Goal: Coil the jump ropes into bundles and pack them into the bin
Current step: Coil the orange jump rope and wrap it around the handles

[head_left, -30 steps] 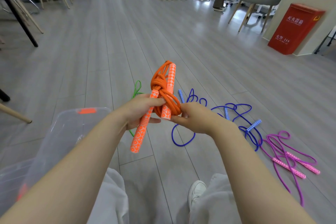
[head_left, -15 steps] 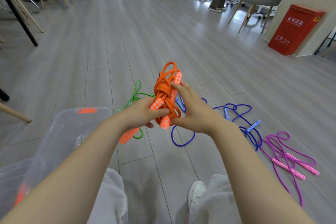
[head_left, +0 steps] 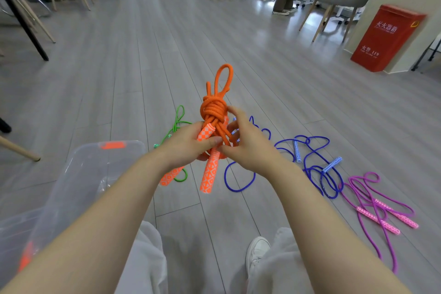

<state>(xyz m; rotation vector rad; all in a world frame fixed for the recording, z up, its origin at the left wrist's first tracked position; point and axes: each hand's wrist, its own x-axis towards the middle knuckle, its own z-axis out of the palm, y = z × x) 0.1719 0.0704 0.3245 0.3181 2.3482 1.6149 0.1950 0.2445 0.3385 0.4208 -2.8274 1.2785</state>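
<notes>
The grey plank floor point(head_left: 148, 59) carries the clear plastic bin point(head_left: 78, 181) with orange latches at lower left, just beside the person's left forearm. A red cabinet point(head_left: 386, 38) stands at the wall far right, unchanged from a second ago.

Loose on the floor ahead lie the blue jump ropes point(head_left: 307, 162), the purple jump rope point(head_left: 377, 207) to their right, and a green jump rope point(head_left: 177, 126) partly hidden behind the left hand; none has shifted.

The orange jump rope point(head_left: 213, 110) is held in the air between both hands, above the floor and to the right of the bin. Its knotted bundle now sits higher and tighter than before, with one loop standing up above the knot. Both patterned orange handles now hang downward below the hands, where a second ago one stood up beside the coil.

The left hand point(head_left: 188, 143) curls round the bundle, its thumb pressing a handle top. The right hand point(head_left: 248, 145) has moved onto the knot's right side, fingers curled against the cords.
</notes>
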